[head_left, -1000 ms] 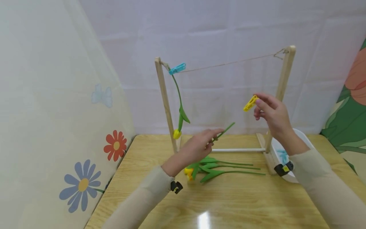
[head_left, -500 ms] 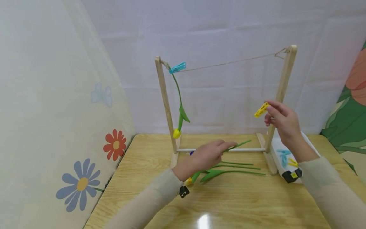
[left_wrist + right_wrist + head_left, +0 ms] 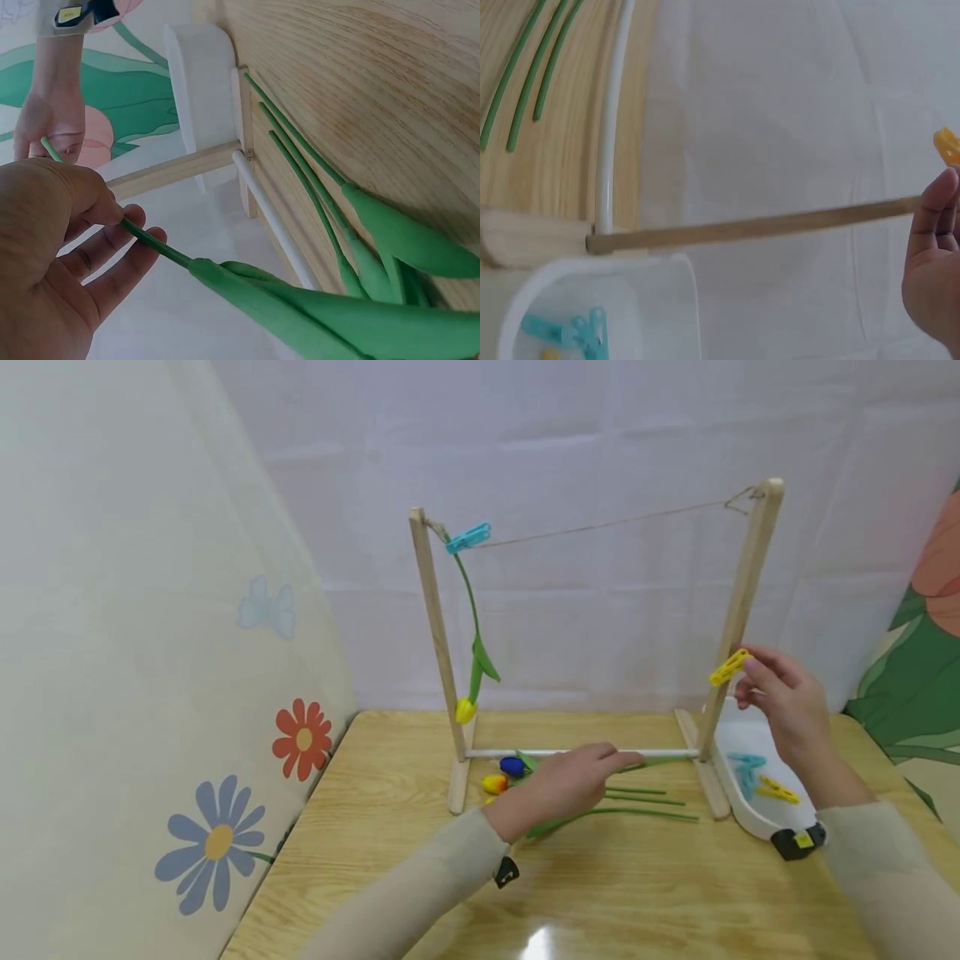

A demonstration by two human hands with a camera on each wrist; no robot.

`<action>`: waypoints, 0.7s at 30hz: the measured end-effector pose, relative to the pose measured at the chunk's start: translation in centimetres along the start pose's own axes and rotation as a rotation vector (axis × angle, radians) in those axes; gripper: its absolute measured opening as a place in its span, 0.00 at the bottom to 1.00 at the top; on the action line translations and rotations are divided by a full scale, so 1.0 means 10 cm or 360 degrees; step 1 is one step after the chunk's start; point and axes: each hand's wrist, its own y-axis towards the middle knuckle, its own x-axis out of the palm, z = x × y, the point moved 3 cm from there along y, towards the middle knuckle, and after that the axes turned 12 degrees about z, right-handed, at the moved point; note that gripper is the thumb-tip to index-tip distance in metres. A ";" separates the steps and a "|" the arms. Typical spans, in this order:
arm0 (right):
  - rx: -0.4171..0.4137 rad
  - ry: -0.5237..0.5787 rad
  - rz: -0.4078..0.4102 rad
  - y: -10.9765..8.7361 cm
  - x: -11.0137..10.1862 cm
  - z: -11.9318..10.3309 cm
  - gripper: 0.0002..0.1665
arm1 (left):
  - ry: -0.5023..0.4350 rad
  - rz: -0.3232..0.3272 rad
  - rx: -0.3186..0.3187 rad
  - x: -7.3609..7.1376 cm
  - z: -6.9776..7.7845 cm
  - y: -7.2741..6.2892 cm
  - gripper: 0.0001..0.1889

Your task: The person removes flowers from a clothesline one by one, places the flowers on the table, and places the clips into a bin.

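My left hand (image 3: 573,781) pinches the green stem of a tulip (image 3: 157,244) just above the tabletop; its stem tip points right, and which bloom belongs to it I cannot tell. Several more tulips lie below that hand, their stems (image 3: 652,812) pointing right, with a blue bloom (image 3: 512,767) and a red-yellow bloom (image 3: 494,784) showing at the left. My right hand (image 3: 791,706) holds a yellow clothespin (image 3: 729,667) in front of the right post. A yellow tulip (image 3: 465,710) hangs bloom-down from the string, held by a blue clothespin (image 3: 468,537).
A wooden frame with a left post (image 3: 435,627), a right post (image 3: 750,568) and a white bottom rod (image 3: 495,752) stands on the table (image 3: 600,893). Thin string (image 3: 600,527) spans the posts. At the right, a white tray (image 3: 750,818) contains blue clothespins (image 3: 746,770) and yellow ones (image 3: 777,789).
My left hand has moved right and down with the tulip, its stem sinking towards the table. My right hand has also moved right and down, still holding the yellow clothespin.
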 end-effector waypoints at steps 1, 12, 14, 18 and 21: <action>-0.0002 -0.0008 0.0007 -0.01 -0.04 -0.01 0.11 | -0.0001 -0.0006 -0.0004 0.01 0.00 0.01 0.35; 0.0095 -0.0070 0.0124 -0.07 -0.46 -0.01 0.11 | -0.0017 -0.0030 -0.0011 0.11 0.04 0.05 0.35; 0.0114 -0.0101 0.0140 -0.09 -0.52 -0.01 0.11 | -0.0001 -0.0046 0.0006 0.14 0.05 0.06 0.35; 0.0145 -0.0132 0.0174 -0.12 -0.62 0.00 0.12 | 0.0051 -0.0048 0.0052 0.19 0.06 0.09 0.34; 0.0171 -0.0123 0.0202 -0.14 -0.71 0.01 0.12 | 0.0078 -0.0040 0.0083 0.23 0.07 0.11 0.34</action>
